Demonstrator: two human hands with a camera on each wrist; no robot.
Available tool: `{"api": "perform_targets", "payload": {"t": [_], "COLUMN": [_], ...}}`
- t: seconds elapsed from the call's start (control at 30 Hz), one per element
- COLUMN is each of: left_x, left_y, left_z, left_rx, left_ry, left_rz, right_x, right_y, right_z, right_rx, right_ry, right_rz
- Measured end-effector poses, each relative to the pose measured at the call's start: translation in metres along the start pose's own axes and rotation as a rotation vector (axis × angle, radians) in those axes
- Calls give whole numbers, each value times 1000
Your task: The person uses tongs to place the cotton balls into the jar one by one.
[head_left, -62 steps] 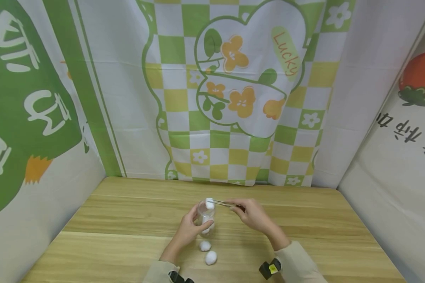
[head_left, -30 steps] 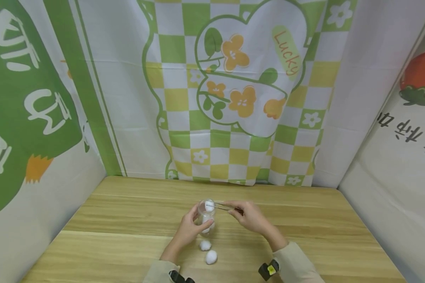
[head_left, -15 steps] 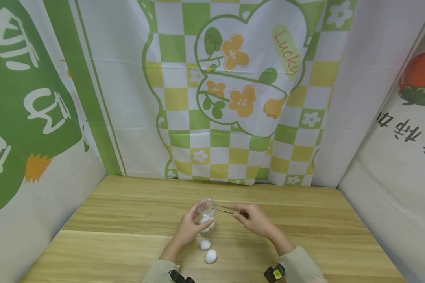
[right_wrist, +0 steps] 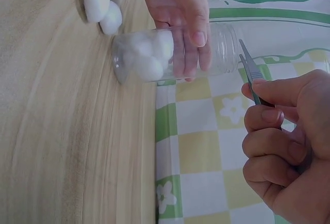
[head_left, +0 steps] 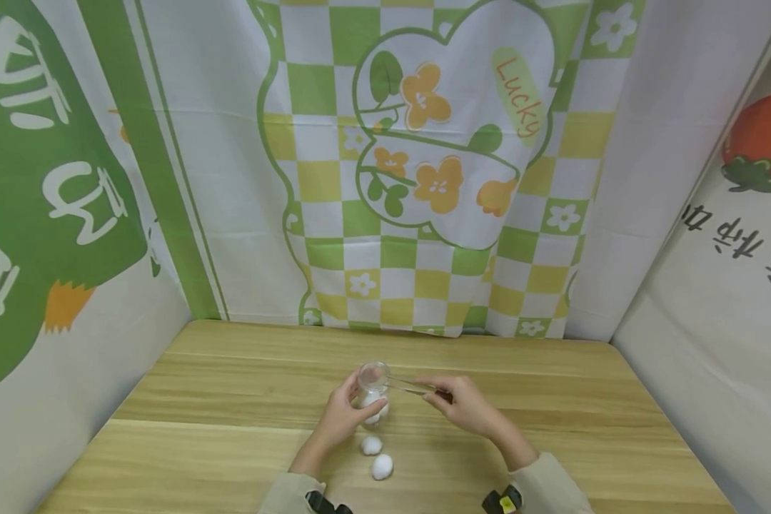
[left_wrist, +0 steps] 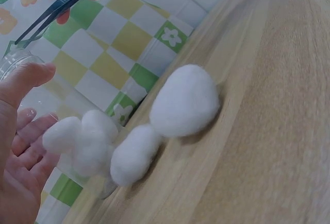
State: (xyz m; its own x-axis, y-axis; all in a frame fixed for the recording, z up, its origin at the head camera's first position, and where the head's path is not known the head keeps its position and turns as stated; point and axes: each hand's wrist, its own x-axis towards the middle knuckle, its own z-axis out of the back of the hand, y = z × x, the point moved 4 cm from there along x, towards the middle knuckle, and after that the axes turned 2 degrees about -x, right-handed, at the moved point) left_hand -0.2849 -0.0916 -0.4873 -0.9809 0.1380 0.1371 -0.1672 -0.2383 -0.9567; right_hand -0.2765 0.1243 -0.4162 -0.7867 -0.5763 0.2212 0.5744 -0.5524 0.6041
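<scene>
My left hand (head_left: 342,417) grips a clear jar (right_wrist: 224,46) that stands upright on the table, thumb on the near side and fingers behind it. White cotton balls (right_wrist: 147,62) lie at the bottom of the jar. My right hand (head_left: 469,408) holds metal tweezers (right_wrist: 251,69) just right of the jar's mouth. The tweezer tips are apart with nothing between them. In front of the jar, two more cotton balls rest on the wood: a smaller one (head_left: 371,445) close to it and a rounder one (head_left: 382,467) nearer the body.
The wooden table (head_left: 231,400) reaches back to a checked green and yellow cloth (head_left: 398,285). Printed cloth walls stand at the left (head_left: 167,143) and right (head_left: 713,321). Black wrist cameras sit at both sleeves.
The cotton ball pinched in the tweezers at the jar's mouth has dropped inside. The tweezer tips have spread, and my right hand has drawn back slightly right. My left hand stays put.
</scene>
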Motion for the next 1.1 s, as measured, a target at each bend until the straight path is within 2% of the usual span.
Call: {"api": "perform_targets", "payload": {"t": [0.47, 0.97, 1.1], "left_x": [0, 3, 2], "left_y": [0, 5, 4], "left_z": [0, 0, 0], "left_rx": [-27, -21, -28], "left_ry": [4, 13, 12], "left_rz": [-1, 5, 6], "right_x": [-9, -18, -20], "right_y": [-4, -10, -12], "right_z": [0, -8, -10], "right_rx": [43, 37, 46], "right_ry": [14, 30, 58], "right_rz": [-18, 16, -21]}}
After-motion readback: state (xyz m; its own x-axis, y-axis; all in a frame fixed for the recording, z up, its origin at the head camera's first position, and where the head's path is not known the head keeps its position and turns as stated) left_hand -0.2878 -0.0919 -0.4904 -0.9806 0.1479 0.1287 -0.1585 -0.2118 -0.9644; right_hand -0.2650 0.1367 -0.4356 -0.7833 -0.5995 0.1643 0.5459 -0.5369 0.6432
